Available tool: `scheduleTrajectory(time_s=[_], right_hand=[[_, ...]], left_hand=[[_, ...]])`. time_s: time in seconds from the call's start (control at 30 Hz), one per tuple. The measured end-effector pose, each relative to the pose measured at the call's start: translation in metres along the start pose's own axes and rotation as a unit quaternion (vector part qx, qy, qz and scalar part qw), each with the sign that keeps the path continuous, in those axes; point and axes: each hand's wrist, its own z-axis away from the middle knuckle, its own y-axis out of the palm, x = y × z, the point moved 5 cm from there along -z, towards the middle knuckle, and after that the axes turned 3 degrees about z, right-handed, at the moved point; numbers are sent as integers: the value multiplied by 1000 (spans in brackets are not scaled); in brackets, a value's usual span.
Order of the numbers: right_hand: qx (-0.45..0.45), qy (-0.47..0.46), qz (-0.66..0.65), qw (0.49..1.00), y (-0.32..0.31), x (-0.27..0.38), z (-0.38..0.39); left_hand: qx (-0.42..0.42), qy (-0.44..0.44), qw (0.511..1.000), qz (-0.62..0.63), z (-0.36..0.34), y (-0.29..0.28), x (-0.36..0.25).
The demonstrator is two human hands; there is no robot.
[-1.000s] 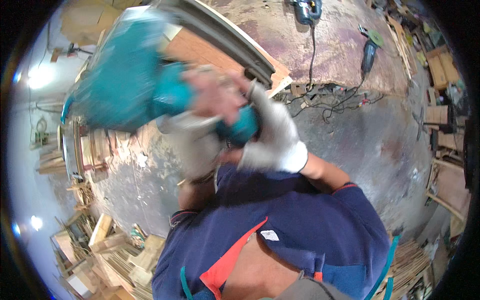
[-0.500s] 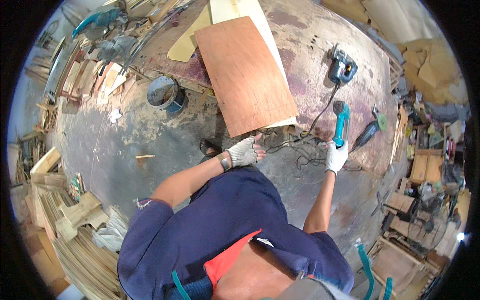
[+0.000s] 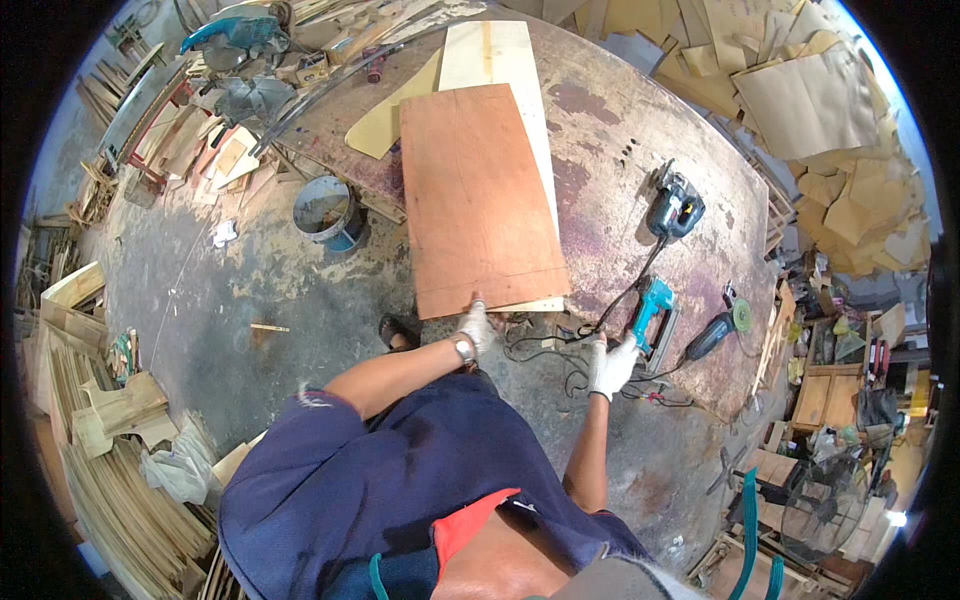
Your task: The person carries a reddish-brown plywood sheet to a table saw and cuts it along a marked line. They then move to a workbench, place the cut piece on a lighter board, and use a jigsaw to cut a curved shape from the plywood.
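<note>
My left hand (image 3: 474, 328), in a white glove with bare fingertips, grips the near edge of a reddish-brown plywood sheet (image 3: 485, 195). Its thumb lies on top of the sheet; the other fingers are hidden below. The plywood rests over a pale board (image 3: 490, 55) and a yellowish curved piece (image 3: 390, 125) on the worn workbench (image 3: 590, 180). My gloved right hand (image 3: 612, 367) is beside the handle end of a teal nail gun or stapler (image 3: 652, 308), which lies on its side at the bench's near edge. The thumb is spread away from the tool, and the hand looks open.
A dark corded power tool (image 3: 676, 208) and an angle grinder (image 3: 715, 332) lie on the bench at right. Cords trail near the bench edge. A bucket (image 3: 327, 212) stands on the floor at left. Stacked wood strips (image 3: 125, 500) are at lower left, cardboard sheets (image 3: 810, 105) at upper right.
My left hand has moved to the plywood's near edge and taken hold of it. My right hand has lowered the teal tool onto its side and loosened from its handle.
</note>
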Motion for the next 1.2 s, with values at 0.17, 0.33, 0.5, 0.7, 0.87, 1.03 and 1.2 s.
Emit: scheduleTrajectory(time_s=[0.17,0.33,0.5,0.7,0.87,1.03,1.2], right_hand=[[192,12,-326,925,60,61,-10],[431,201,-565,674,130,218,5],[590,191,-694,366,225,333,17],[533,-116,-494,677,209,403,72],[564,57,-591,574,185,367,149],[690,145,-624,338,145,277,145],[515,258,-598,557,139,204,153]], left_hand=[[-58,121,982,-135,127,-28,-108],[-109,334,920,-174,252,-99,-210],[-164,428,883,-102,350,-120,-233],[-252,460,851,-4,397,-211,-227],[-401,477,779,-64,421,-333,-255],[-514,563,580,-288,500,-311,-315],[-449,524,616,-381,447,-228,-386]])
